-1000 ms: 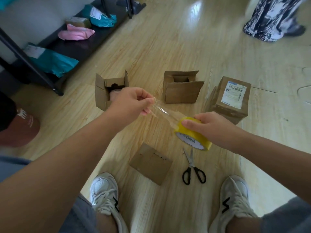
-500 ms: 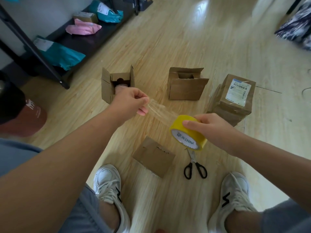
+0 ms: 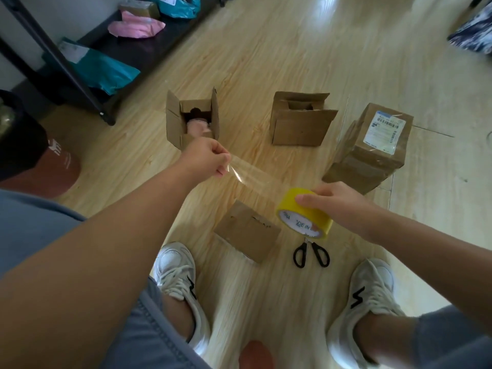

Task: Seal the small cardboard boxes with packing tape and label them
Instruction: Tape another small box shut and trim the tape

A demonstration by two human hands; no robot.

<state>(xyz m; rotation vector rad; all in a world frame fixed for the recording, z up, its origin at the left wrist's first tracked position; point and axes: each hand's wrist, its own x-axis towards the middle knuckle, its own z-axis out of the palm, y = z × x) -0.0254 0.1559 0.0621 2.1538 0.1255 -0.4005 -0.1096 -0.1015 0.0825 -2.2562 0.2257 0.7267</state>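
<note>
My right hand point(image 3: 336, 202) grips a yellow roll of packing tape point(image 3: 303, 213) above the floor. My left hand point(image 3: 206, 158) pinches the free end of a clear tape strip point(image 3: 253, 177) stretched out from the roll. Below the strip a small closed cardboard box point(image 3: 247, 230) lies on the floor between my feet. Farther off stand two small boxes with open flaps, one on the left point(image 3: 191, 118) with something pink inside and one in the middle point(image 3: 300, 119). A taped box with a white label point(image 3: 372, 145) sits at the right.
Black-handled scissors point(image 3: 311, 253) lie on the wooden floor under the roll. A black rack point(image 3: 80, 67) at the left holds teal and pink mailer bags. My two white sneakers flank the closed box. Patterned fabric point(image 3: 474, 35) shows at the top right.
My left hand has pulled the tape end further from the roll, so the strip is longer. The roll has sunk closer to the closed box. The patterned fabric has moved toward the right edge.
</note>
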